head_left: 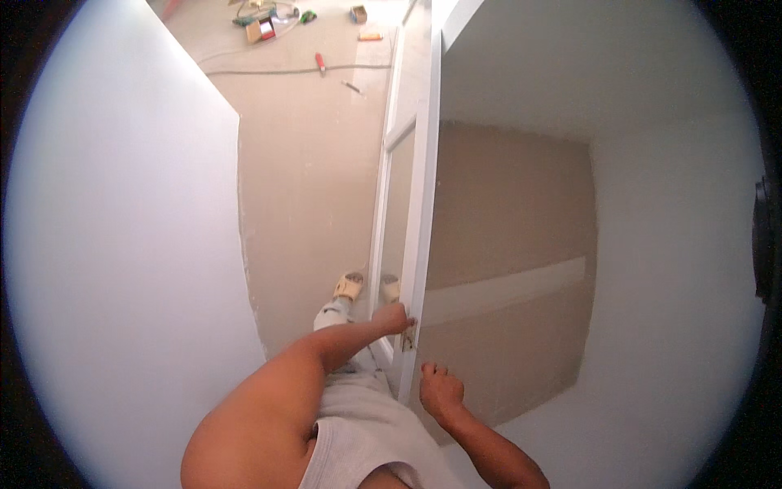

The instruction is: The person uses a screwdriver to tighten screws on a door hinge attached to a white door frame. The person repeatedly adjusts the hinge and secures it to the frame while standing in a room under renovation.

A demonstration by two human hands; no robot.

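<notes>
A white door (pixel 426 114) with glazed panels stands open, running down the middle of the view. My left hand (pixel 391 319) is closed on it at the edge, just above a metal latch fitting (pixel 408 341). My right hand (pixel 441 389) is to the right of the door, below the fitting, with fingers curled; whether it holds anything is hidden. My foot in a tan shoe (pixel 349 285) is on the floor left of the door.
White walls (pixel 122 228) rise at left and right over a dusty beige floor (pixel 301 163). At the far end lie a red-handled tool (pixel 321 64), a cable (pixel 269 72), small boxes (pixel 261 29), a green tool (pixel 308 16) and an orange object (pixel 371 37).
</notes>
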